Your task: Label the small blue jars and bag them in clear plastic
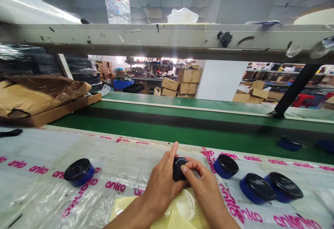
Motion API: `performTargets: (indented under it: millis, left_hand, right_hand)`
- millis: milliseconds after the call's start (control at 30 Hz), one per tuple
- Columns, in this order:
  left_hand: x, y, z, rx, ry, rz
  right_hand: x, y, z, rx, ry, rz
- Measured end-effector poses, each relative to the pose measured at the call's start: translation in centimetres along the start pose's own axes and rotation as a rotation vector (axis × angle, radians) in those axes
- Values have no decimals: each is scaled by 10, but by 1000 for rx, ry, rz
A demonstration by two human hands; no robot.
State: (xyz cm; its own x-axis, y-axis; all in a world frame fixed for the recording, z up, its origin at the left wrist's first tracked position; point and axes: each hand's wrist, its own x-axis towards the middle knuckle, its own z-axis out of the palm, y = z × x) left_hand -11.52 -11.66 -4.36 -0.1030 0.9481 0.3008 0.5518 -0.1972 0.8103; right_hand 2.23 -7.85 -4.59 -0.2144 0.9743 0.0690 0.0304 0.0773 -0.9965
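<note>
My left hand point(161, 178) is wrapped round a small round black piece point(179, 168) with a shiny rim, its index finger stretched away from me. From the other side my right hand point(205, 180) grips the same piece, thumb pressed on its face. Yellow backing sheets point(122, 206) lie under my wrists. Right of my hands stand similar round pieces with black tops and blue sides: one point(226, 166) by itself and two close together, the nearer point(257, 188) and the farther point(284, 187). Another such piece point(79, 172) sits to the left.
Plastic film printed "anko" point(114, 186) covers the bench. Beyond it runs a green conveyor belt point(156, 128), carrying blue-black pieces point(289, 144) at the right. A cardboard tray point(70, 110) with brown paper stands at left. A metal shelf beam point(146, 38) crosses overhead, holding a plastic bottle point(117, 3).
</note>
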Motion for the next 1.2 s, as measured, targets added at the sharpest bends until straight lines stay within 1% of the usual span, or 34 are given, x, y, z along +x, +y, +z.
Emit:
performTargets:
  millis: [167,333,533,633,733,833,933,1000,1067,1100,1200]
  left_hand:
    - [1,-5,1,19,5,66]
    - [3,-10,0,28,3,81]
    - [6,-11,-2,45,-26,82]
    - [8,-10,-2,22,-38,59]
    - [9,-8,-1,-11,-46,42]
    - [9,-6,-3,1,-56,41]
    - [9,-5,-6,35,-58,35]
    - [7,-6,-8,36,-59,33]
    - [6,-6,-9,19,-58,20]
    - [5,-7,-9,8,-51,10]
    - [4,-7,-10,-49,-34,-17]
  right_hand:
    - [2,6,0,-10,57,8]
    - [8,12,-3,13,58,-26]
    - [15,7,-7,20,38,-28]
    - [13,4,-6,-21,32,-49]
    - [10,3,-5,-106,56,-70]
    - [11,3,-6,-185,78,-97]
    - [12,4,-10,-178,67,-111]
    - [11,5,-11,-204,84,-126]
    - [6,5,-12,-310,134,-221]
    - [2,5,-12,-390,161,-315]
    - [-10,4,-11,-641,209,-715]
